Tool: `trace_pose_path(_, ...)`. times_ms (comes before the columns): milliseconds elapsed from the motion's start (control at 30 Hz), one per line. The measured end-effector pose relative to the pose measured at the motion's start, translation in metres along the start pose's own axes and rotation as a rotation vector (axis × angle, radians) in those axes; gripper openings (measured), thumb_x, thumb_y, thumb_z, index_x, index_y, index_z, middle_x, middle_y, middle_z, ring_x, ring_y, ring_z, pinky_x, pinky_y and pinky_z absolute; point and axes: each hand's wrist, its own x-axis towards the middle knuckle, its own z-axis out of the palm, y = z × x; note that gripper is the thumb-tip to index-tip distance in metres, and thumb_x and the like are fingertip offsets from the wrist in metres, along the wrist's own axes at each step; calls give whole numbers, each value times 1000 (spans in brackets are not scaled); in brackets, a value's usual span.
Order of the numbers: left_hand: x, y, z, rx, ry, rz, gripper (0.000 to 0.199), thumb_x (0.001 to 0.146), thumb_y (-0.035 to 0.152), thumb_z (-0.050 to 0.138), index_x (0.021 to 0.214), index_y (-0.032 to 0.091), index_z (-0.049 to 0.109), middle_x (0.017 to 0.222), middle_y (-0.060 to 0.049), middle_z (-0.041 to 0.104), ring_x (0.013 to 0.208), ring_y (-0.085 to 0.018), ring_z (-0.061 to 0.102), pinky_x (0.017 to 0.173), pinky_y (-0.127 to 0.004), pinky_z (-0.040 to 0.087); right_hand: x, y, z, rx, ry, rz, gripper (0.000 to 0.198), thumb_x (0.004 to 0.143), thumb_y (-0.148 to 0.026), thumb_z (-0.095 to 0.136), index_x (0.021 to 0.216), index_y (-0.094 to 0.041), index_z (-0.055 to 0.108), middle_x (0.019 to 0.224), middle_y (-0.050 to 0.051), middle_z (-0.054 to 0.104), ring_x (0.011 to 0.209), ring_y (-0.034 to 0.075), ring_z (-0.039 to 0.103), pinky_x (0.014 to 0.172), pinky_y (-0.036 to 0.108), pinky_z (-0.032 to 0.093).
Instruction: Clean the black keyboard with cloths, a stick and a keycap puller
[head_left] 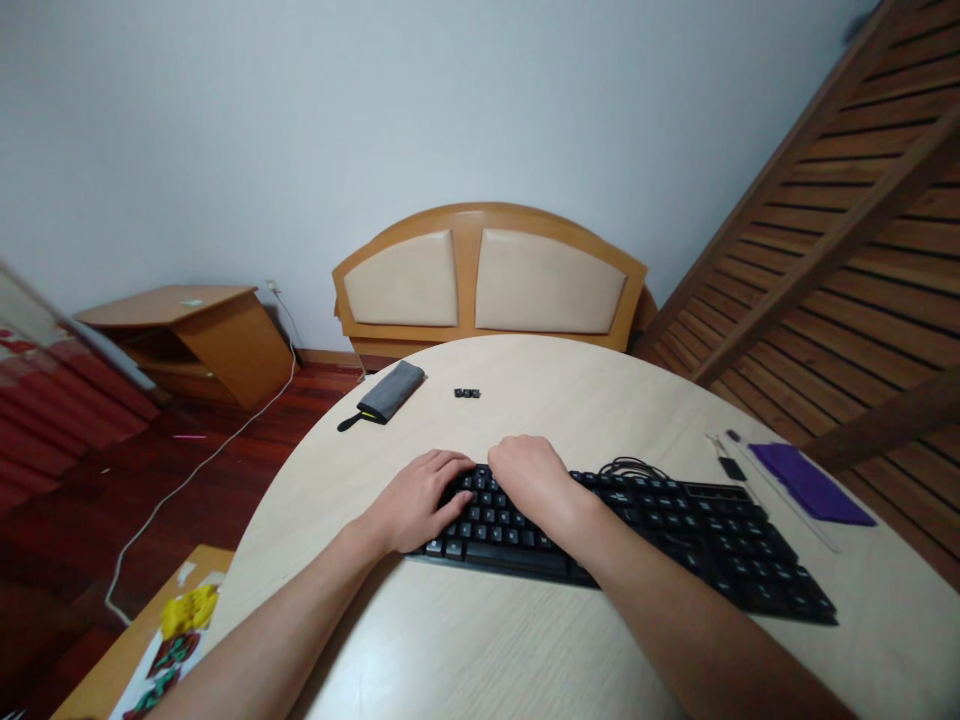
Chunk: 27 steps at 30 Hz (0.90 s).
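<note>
A black keyboard (517, 555) lies on the round table in front of me. My left hand (424, 500) rests over its left end, thumb and fingers spread apart and lying on the keys and the far edge. Over the upper key rows, right of it, my right hand (529, 470) is closed with its knuckles up. The fingertips are hidden beneath it, so I cannot see what they hold. Beyond both hands, a few small black keycaps (466, 393) sit together in a short row.
A grey cloth pouch (395, 391) lies at the table's far left. Behind the keyboard is a coiled black cable (632, 468). To the right are a purple pouch (810, 483), a thin rod (787, 500) and a small black-ended item (731, 467). A padded headboard (469, 280) stands beyond the table.
</note>
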Motion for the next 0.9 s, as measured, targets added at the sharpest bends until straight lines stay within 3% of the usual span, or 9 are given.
trace_pose_path(233,0,-3,2,-13,8,6,31,99,34,51,127,21,56,125,-10,65,115,-26,60,104,-45,48,6,25,-10,39,-17,80,29,97,-30,53,106,-15,76,106,19,76,102,29,72,85,35,53)
trace_pose_path(467,1,-1,-1,-23,2,-5,30,100,35,49,125,19,56,124,-12,65,114,-28,60,103,-47,48,69,52,6,87,40,187,37,97,-28,55,132,-16,62,124,18,70,114,28,66,93,39,50)
trace_pose_path(667,0,-2,1,-34,6,-6,32,100,35,49,126,19,56,124,-12,65,116,-28,60,104,-48,48,109,49,15,106,100,256,37,97,-37,63,129,-18,59,128,10,62,107,24,64,89,46,56)
trace_pose_path(900,0,-3,1,-48,11,7,31,100,34,49,126,20,56,125,-11,64,115,-27,60,104,-47,48,121,40,23,133,123,284,37,97,-37,63,129,-18,59,129,10,61,107,24,64,89,46,56)
